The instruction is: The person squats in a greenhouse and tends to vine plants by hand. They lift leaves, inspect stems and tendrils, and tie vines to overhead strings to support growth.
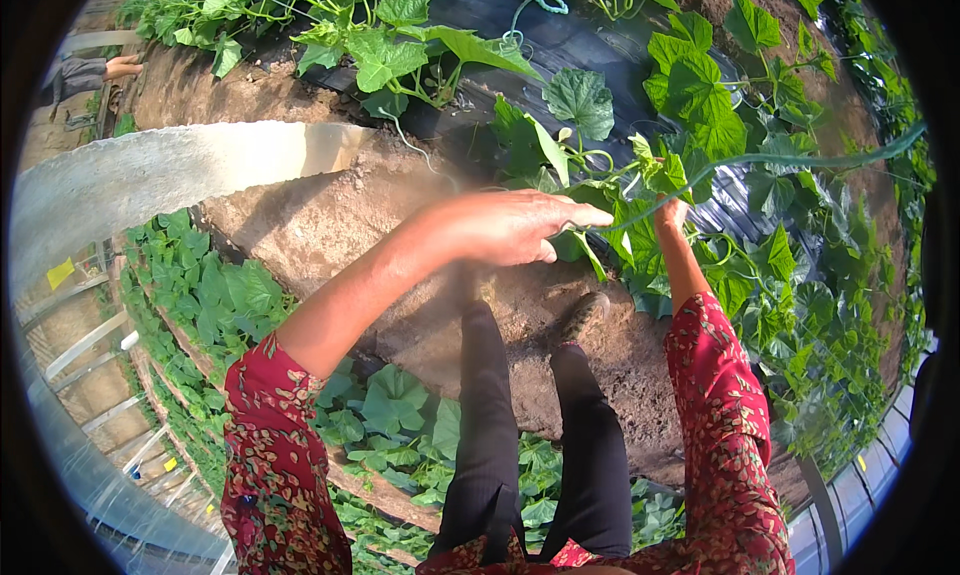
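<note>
My left hand (517, 226) reaches across from the left, fingers pointing right, close to a cucumber vine (600, 171). A green twine (810, 159) slopes down from the upper right to these fingertips; whether they pinch it is unclear. Among the leaves at the vine's tip is my right hand (670, 211), its fingers closed around the upper shoot and partly covered by foliage. The twine crosses in front of this hand. Broad green leaves (645, 237) hang between the two hands.
Black plastic mulch film (480, 9) covers the bed under the plants. A pale curved post (187, 159) juts in from the left. My shoe (586, 316) stands on the bare soil path (300, 222). Another person's hand (122, 67) shows at the far left.
</note>
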{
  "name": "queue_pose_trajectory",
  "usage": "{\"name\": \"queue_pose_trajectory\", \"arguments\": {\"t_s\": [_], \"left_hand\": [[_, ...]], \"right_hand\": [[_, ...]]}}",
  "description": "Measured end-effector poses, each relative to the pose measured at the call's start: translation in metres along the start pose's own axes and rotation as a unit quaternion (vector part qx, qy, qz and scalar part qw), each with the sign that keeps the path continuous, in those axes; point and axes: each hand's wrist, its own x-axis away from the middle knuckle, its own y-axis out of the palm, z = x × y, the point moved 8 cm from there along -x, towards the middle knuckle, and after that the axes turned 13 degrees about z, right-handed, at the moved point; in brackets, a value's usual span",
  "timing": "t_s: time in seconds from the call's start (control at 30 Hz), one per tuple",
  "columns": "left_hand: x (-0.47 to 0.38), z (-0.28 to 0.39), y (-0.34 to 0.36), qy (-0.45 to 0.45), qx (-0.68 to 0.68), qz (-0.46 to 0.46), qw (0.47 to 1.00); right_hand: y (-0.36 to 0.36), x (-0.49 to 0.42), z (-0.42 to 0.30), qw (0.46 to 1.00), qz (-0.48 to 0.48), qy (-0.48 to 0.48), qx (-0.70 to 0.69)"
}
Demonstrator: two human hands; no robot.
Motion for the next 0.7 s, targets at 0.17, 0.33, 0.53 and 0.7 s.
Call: {"name": "queue_pose_trajectory", "arguments": {"t_s": [0.17, 0.33, 0.53, 0.7], "left_hand": [[0.015, -0.02, -0.121, -0.114, 0.016, 0.424, 0.898], [0.009, -0.031, -0.146, -0.136, 0.119, 0.404, 0.897], [-0.005, 0.016, -0.127, -0.025, -0.101, 0.604, 0.79], [-0.037, 0.062, -0.153, 0.097, -0.029, 0.526, 0.845]], "right_hand": [[0.014, 0.004, -0.033, 0.997, -0.025, -0.047, 0.059], [0.025, 0.006, -0.024, 0.998, -0.035, -0.041, 0.042], [-0.01, -0.033, 0.053, 0.997, 0.037, -0.057, -0.02], [0.034, -0.005, -0.007, 0.998, -0.03, -0.049, 0.028]]}}
